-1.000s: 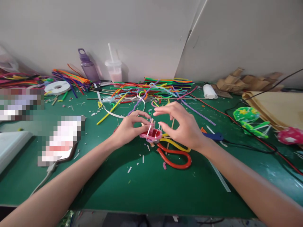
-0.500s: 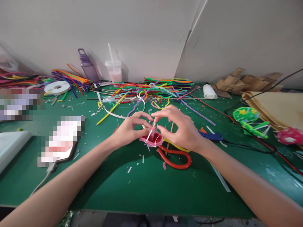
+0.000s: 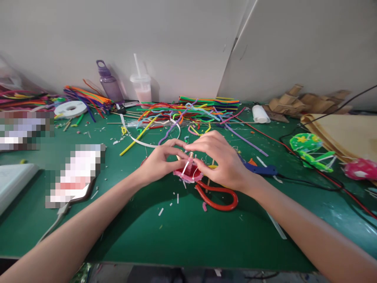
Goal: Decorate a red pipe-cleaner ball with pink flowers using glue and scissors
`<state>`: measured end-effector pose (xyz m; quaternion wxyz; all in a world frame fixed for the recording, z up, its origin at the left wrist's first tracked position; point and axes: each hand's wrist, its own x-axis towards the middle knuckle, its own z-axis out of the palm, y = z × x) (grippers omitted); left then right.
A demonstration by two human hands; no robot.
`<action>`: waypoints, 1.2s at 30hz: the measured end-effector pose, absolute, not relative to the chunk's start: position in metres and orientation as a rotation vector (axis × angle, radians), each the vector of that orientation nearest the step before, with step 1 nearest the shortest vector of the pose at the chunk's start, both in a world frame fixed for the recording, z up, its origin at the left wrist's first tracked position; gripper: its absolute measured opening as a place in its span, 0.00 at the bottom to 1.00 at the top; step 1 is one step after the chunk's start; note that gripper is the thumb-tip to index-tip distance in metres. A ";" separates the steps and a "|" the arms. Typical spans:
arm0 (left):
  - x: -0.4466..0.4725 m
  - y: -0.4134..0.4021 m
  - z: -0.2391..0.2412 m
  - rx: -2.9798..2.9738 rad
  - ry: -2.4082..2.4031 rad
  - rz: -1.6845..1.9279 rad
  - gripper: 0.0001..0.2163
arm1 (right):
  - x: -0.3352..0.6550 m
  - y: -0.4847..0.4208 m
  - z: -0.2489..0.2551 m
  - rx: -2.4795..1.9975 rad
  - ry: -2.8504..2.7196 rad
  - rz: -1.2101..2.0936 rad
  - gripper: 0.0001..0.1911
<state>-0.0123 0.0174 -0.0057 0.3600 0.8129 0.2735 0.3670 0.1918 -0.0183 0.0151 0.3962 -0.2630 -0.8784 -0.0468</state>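
A small pink and red craft piece (image 3: 192, 179), edged in fuzzy pink with thin white strips across it, sits low over the table between my hands. My left hand (image 3: 159, 160) is closed on its left side, thumb against the upright pink part in the middle. From the right, my right hand (image 3: 225, 161) curls over the piece, thumb near its upright part and index finger meeting my left fingertips. What its fingertips pinch is hidden. Just below lies a red loop-shaped handle (image 3: 219, 207), the rest of that tool covered by my right hand.
Pipe cleaners (image 3: 165, 112) pile up at the back, near a purple bottle (image 3: 111, 87) and a lidded cup (image 3: 143, 88). A blue corded tool (image 3: 262, 169) lies right of my hands, green craft pieces (image 3: 306, 142) farther right. Left is a blurred phone (image 3: 76, 173) on a cable.
My right hand has shifted slightly left, its index finger moving across toward my left fingertips and its thumb lower. My left hand and the pink piece stay nearly in place.
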 end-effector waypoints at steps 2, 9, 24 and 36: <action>-0.012 0.018 -0.006 2.087 0.698 0.961 0.04 | 0.192 -0.018 0.015 -0.641 -2.221 -0.153 0.19; -0.012 0.018 -0.008 2.031 0.681 0.981 0.04 | 0.190 -0.019 0.014 -0.631 -2.218 -0.189 0.17; -0.011 0.014 -0.005 1.889 0.701 0.961 0.03 | 0.188 -0.019 0.010 -0.664 -2.178 -0.139 0.19; -0.011 0.015 -0.008 1.905 0.694 1.006 0.03 | 0.185 -0.020 0.010 -0.683 -2.155 -0.145 0.18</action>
